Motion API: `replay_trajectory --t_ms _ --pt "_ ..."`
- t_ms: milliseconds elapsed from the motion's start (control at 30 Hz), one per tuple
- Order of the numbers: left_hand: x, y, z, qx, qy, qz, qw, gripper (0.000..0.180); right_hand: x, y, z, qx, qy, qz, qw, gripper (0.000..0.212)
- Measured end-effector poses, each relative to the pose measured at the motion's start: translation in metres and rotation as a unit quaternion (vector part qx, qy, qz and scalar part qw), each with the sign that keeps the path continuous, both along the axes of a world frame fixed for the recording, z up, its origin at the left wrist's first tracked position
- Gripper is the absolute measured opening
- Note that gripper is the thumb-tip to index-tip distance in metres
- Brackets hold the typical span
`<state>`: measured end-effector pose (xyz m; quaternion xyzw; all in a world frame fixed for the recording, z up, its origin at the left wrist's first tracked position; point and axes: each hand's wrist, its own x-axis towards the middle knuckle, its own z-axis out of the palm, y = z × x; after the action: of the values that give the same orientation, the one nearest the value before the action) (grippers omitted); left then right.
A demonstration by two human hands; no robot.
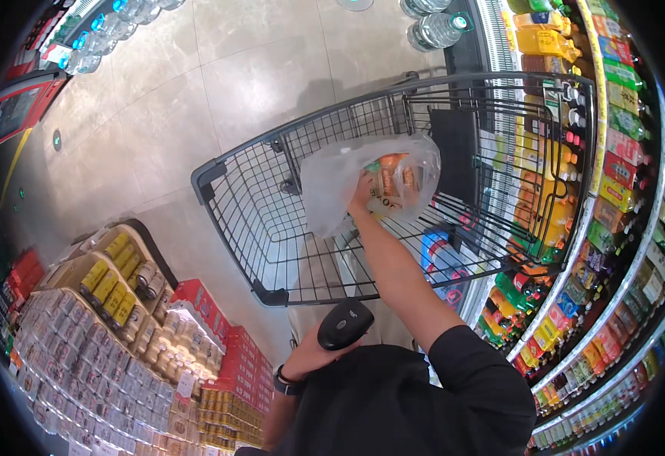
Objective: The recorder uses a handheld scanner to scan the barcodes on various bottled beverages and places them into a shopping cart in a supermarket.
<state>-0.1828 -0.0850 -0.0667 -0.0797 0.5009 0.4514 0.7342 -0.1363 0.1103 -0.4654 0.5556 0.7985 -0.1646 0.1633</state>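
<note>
A black handheld barcode scanner (345, 324) sits in my left hand (312, 357), which is closed around it in front of my body. My right arm reaches over the near rail of a dark wire shopping cart (272, 228). At a translucent plastic bag (329, 186) in the cart, my right hand (362, 191) has its fingers curled beside the bag's contents. What those fingers grip is hidden by the hand and the bag. Orange packaging (395, 175) with a bit of green shows through the bag, right next to the fingers.
Shelves of coloured drink bottles (614, 205) line the right side, close to the cart's end. At lower left stand stacked canned drinks (97, 357) and red cartons (245, 365). Large water bottles (435, 32) stand at the far side. A pale tiled floor (158, 114) lies beyond the cart.
</note>
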Motion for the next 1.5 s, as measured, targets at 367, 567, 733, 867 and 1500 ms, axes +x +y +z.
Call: replay_trajectory --t_ms 367,567,733,867,1500 --pt "-0.013 -0.008 0.007 0.002 0.027 0.016 1.000 0.043 -0.003 -0.003 -0.035 -0.282 0.087 -0.063 0.953 0.054" --pt "0.009 0.002 0.018 0.064 0.024 -0.008 0.998 0.034 0.012 0.028 0.073 -0.316 0.321 -0.528 0.720 0.046" --pt "0.030 0.027 0.043 0.137 0.041 -0.079 0.987 0.035 0.065 0.057 0.181 -0.287 0.439 -0.506 0.685 0.050" --pt "0.046 0.041 0.088 0.153 0.106 -0.135 0.973 0.033 0.121 0.059 0.292 -0.278 0.583 -0.335 0.686 0.061" --pt "0.246 0.072 0.172 0.317 0.209 -0.303 0.874 0.037 0.384 0.001 0.507 -0.450 0.835 -0.168 0.269 0.083"
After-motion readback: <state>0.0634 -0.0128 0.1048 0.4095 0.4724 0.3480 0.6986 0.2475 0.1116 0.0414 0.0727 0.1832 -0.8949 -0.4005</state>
